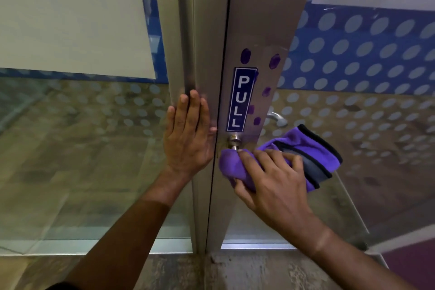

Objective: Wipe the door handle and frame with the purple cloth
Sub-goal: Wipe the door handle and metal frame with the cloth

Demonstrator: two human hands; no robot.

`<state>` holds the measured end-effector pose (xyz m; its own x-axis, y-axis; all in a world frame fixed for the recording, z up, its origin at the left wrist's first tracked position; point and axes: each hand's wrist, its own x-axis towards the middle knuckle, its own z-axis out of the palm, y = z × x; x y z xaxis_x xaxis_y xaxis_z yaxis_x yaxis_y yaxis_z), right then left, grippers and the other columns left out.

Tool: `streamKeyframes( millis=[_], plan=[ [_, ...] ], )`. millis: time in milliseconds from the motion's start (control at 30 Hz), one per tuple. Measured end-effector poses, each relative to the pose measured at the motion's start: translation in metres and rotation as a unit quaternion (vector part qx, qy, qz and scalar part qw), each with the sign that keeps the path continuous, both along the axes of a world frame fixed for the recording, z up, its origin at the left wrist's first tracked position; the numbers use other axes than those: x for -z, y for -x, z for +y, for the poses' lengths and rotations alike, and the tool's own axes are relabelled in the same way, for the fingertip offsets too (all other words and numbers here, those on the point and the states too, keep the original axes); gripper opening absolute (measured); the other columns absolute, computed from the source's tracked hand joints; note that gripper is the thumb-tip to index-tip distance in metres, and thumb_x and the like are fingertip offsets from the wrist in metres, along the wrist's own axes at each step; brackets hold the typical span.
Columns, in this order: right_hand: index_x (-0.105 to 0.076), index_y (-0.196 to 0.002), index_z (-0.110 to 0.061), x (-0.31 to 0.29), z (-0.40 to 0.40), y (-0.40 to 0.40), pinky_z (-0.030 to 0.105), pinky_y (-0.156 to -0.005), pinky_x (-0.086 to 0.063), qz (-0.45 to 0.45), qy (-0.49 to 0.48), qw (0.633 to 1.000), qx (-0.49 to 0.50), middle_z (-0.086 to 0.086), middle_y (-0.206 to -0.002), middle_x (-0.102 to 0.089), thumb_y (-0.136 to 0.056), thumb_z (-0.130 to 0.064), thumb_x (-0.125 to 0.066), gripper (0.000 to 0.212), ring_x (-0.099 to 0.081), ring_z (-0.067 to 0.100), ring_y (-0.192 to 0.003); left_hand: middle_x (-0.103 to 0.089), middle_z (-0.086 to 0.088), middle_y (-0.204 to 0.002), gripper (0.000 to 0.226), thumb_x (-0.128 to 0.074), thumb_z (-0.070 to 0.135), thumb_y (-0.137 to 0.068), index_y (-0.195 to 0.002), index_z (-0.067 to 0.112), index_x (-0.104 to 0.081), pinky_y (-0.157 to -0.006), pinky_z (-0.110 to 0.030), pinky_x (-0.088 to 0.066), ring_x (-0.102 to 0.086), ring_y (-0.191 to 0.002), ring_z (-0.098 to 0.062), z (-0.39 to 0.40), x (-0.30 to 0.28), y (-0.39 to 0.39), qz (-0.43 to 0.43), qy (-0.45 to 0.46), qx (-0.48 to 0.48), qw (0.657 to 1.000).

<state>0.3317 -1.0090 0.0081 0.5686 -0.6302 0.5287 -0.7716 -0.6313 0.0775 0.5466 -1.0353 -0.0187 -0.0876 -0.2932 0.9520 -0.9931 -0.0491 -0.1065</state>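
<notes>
At the meeting edge of two metal-framed glass panels, head view, looking down along both forearms. Left hand (188, 134) lies flat against the metal frame (183, 54) of the left panel — fingers straight and together, pointing up, palm on the metal, holding nothing. Thumb tip reaches toward the dark seam between the two frames.

Right hand (273, 179) holds the purple cloth (303, 146), fingers curled over the bunched fabric, thumb underneath at the lower left fold. Cloth is bunched over the door handle (234, 141); only the handle's round metal base and short neck show above the fabric, the rest is covered. The free end of the cloth sticks out to the right, past the edge of the door stile (256, 30), showing a black trim and a grey inner face.

Just above the handle, a blue sign (242, 99) reading PULL runs vertically on the stile. Purple smudges (274, 61) — oval, fingerprint-like — sit around the sign: two above, several down its right side.

Behind the right glass, a second lever handle (277, 117) shows, just above the cloth. Both glass panels carry a frosted dot pattern (353, 54) on a blue band; a white sheet (70, 14) covers the upper left pane. A concrete floor strip (235, 271) lies below the door.
</notes>
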Motion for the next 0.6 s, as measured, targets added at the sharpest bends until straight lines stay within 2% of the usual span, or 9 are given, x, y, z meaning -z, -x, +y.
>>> streamKeyframes(
  millis=[100, 233, 367, 500, 600],
  plan=[
    [-0.069, -0.114, -0.019, -0.001, -0.002, 0.016, 0.042, -0.081, -0.037, -0.003, -0.015, 1.0, 0.002, 0.002, -0.105, -0.071, -0.081, -0.051, -0.059, 0.047, -0.063, 0.027, -0.098, 0.014, -0.005, -0.166, 0.062, -0.024, 0.033, -0.105, -0.156, 0.011, 0.002, -0.125, -0.038, 0.006, 0.01, -0.154, -0.02, 0.0, 0.0, 0.0, 0.001, -0.001, -0.004, 1.0],
    [-0.068, -0.103, -0.02, -0.011, 0.007, -0.012, 0.042, -0.079, -0.034, -0.001, -0.082, 0.994, 0.075, 0.0, -0.09, -0.071, -0.083, -0.052, -0.051, 0.042, -0.061, 0.027, -0.088, 0.015, -0.004, -0.166, 0.062, -0.023, 0.034, -0.106, -0.156, 0.011, 0.003, -0.125, -0.038, 0.006, 0.011, -0.154, -0.02, 0.001, -0.001, -0.001, -0.001, -0.006, -0.001, 1.0],
    [-0.067, -0.098, -0.02, -0.017, 0.014, -0.039, 0.042, -0.081, -0.031, 0.004, -0.12, 0.984, 0.13, 0.001, -0.087, -0.07, -0.083, -0.053, -0.048, 0.04, -0.058, 0.027, -0.086, 0.017, -0.003, -0.166, 0.062, -0.023, 0.034, -0.106, -0.156, 0.012, 0.005, -0.125, -0.037, 0.006, 0.012, -0.154, -0.019, 0.003, -0.002, 0.002, 0.004, -0.01, 0.003, 1.0],
    [-0.065, -0.1, -0.024, -0.019, 0.01, -0.027, 0.042, -0.082, -0.03, 0.017, -0.129, 0.985, 0.109, -0.003, -0.094, -0.07, -0.086, -0.055, -0.041, 0.042, -0.058, 0.023, -0.091, 0.017, -0.003, -0.165, 0.062, -0.023, 0.034, -0.106, -0.156, 0.012, 0.006, -0.125, -0.038, 0.006, 0.012, -0.154, -0.019, 0.004, -0.003, 0.002, 0.006, -0.008, -0.002, 1.0],
    [-0.063, -0.094, -0.028, -0.023, 0.002, -0.015, 0.042, -0.082, -0.029, 0.015, -0.142, 0.985, 0.097, -0.004, -0.094, -0.069, -0.091, -0.057, -0.031, 0.043, -0.056, 0.022, -0.092, 0.017, -0.003, -0.166, 0.064, -0.026, 0.033, -0.105, -0.156, 0.011, 0.005, -0.125, -0.038, 0.005, 0.011, -0.154, -0.019, 0.004, -0.003, 0.002, 0.002, -0.005, -0.001, 1.0]
  ],
)
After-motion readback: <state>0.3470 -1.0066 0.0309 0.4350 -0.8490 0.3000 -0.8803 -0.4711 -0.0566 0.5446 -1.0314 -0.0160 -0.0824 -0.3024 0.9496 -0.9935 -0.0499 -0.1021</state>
